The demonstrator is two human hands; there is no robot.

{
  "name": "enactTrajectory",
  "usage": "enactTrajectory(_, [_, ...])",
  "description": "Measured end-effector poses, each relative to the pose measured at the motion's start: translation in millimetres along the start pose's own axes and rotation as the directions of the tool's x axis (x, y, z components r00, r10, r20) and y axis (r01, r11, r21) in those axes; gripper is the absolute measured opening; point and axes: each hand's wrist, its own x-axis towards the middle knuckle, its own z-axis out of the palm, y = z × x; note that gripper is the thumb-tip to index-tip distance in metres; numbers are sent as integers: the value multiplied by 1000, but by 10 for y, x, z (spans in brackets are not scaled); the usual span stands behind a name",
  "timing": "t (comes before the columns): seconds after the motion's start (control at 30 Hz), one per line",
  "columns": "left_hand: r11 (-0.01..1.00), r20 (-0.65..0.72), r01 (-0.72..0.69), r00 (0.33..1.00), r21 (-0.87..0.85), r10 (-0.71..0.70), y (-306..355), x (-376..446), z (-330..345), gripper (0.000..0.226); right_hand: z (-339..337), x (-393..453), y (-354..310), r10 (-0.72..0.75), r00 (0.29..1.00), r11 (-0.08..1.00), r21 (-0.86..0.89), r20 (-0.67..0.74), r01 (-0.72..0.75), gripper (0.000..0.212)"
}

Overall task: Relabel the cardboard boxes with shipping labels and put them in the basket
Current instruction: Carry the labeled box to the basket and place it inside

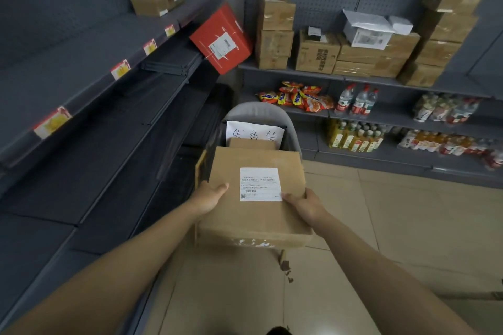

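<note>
Your left hand and right hand grip the labelled cardboard box, thumbs on top. The basket waits at twelve o'clock. More boxes remain at two o'clock.

Grey shelf carries stacked cardboard boxes.

The fingers of both hands are out of sight under the cardboard box; only the thumbs show on its top. The print on its shipping label is too small to read. Just beyond the hands, the box covers most of the basket, so its contents are largely hidden. A handwritten sheet there is cut off by a smaller box. The far-right shelf bottles are blurred.
</note>
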Motion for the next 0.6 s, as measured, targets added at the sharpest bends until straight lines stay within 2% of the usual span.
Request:
enactTrajectory(0.1, [999, 40, 32, 999, -16, -32, 121, 355, 8, 67, -9, 417, -126, 64, 997, 996, -67, -30, -66, 73])
enactTrajectory(0.47, [989, 39, 145, 989, 3, -145, 715, 1951, 50, 65, -24, 2207, -549, 153, 986, 988, -27, 66, -152, 68])
enactTrajectory(0.6, [986, -4, 163, 987, 24, -163, 814, 2422, 99, 66, -19, 2693, -661, 203, 976, 979, 4, 82, -204, 68])
